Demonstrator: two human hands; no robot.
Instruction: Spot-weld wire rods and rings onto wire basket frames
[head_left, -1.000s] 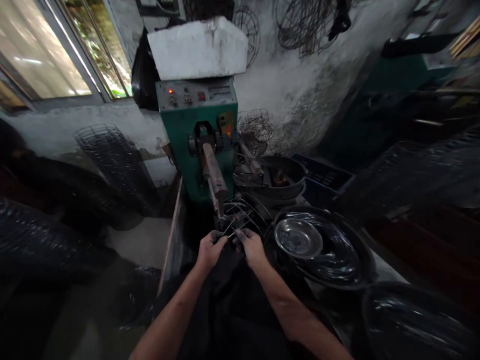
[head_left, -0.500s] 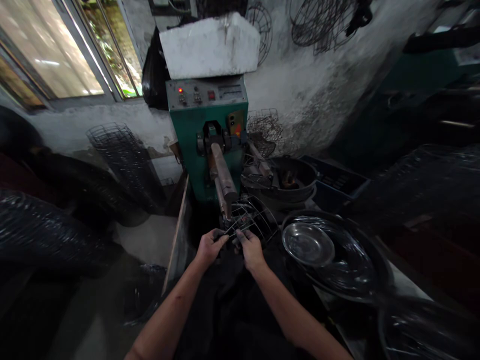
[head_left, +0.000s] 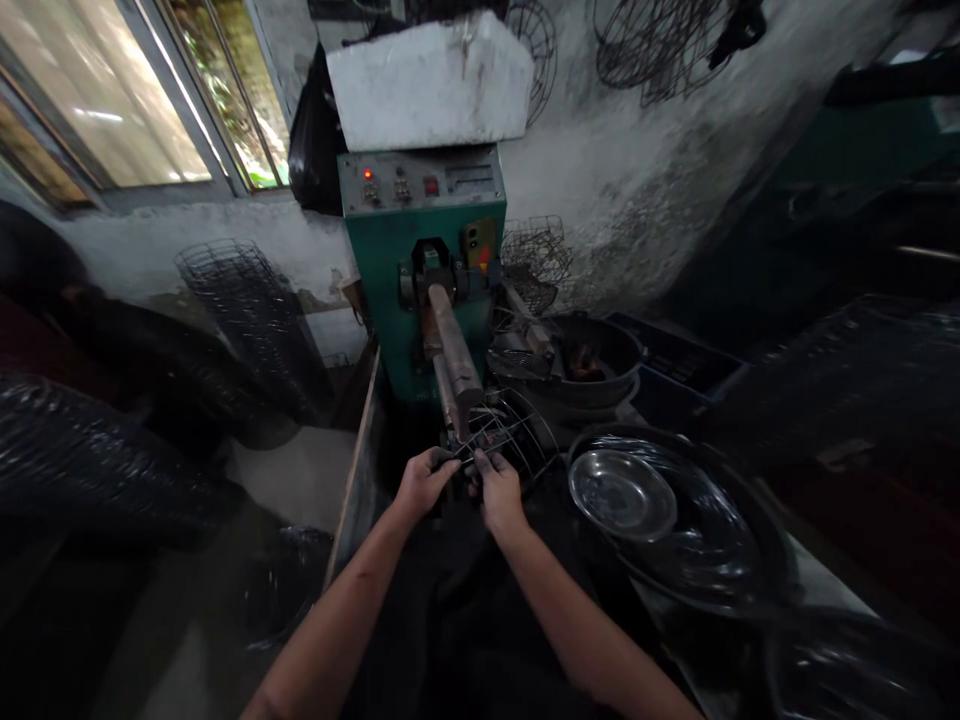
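Observation:
A small round wire basket [head_left: 510, 435] sits at the tip of the long metal arm [head_left: 451, 352] of a green machine [head_left: 420, 240]. My left hand [head_left: 422, 481] grips the basket's near rim on the left. My right hand [head_left: 496, 488] pinches the wires beside it, just to the right. Both hands are close together, directly below the arm's end. Where the basket touches the arm is partly hidden by the wires.
A shiny steel bowl [head_left: 621, 493] lies in a dark round pan [head_left: 720, 560] to the right. Behind it stands a dark basin [head_left: 600, 365]. Stacked wire baskets [head_left: 240, 310] stand at left under the window. More wire frames [head_left: 652, 45] hang on the wall.
My hands have moved slightly up and closer to the machine arm with the wire basket. The view has shifted a little to the left.

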